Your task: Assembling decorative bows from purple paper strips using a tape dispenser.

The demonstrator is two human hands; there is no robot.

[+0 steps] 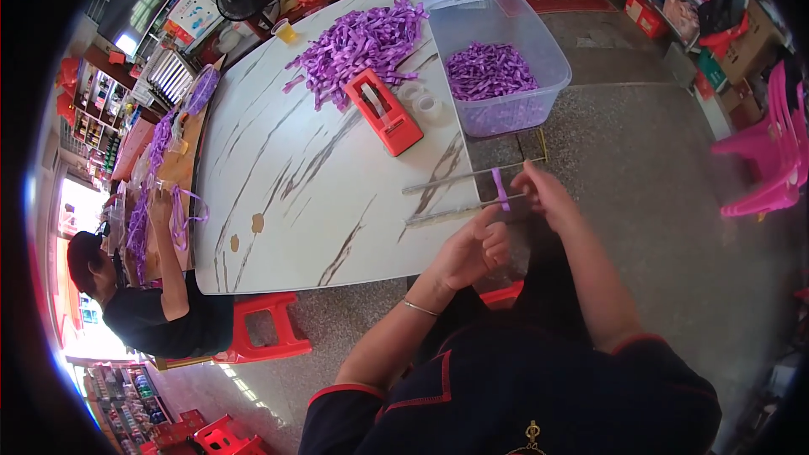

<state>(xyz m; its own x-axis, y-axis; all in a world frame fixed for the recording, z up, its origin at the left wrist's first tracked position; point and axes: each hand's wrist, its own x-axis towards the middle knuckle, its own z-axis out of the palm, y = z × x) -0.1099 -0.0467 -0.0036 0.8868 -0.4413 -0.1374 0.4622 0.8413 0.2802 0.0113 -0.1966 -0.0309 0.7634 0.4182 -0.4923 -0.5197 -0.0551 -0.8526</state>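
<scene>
Two thin metal rods (pixel 447 179) lie side by side at the table's right edge and stick out past it. A narrow purple ribbon (pixel 500 189) spans both rods just beyond the edge. My left hand (pixel 474 251) is closed below the near rod, its fingertips at the ribbon's lower end; what they hold, if anything, is hidden. At the rods' outer ends is my right hand (pixel 546 195), its fingers bent together; whether they grip the rods or a ribbon end is unclear. A red tape dispenser (pixel 394 131) with clear tape stands further up the table.
A heap of purple ribbon pieces (pixel 358 46) covers the table's far end. Beside the table, a clear plastic bin (pixel 497 111) holds more pieces. Tape rolls (pixel 427 104) and a cup (pixel 285 31) stand on the marbled table (pixel 278 160). Another person (pixel 160 312) handles purple ribbon at left.
</scene>
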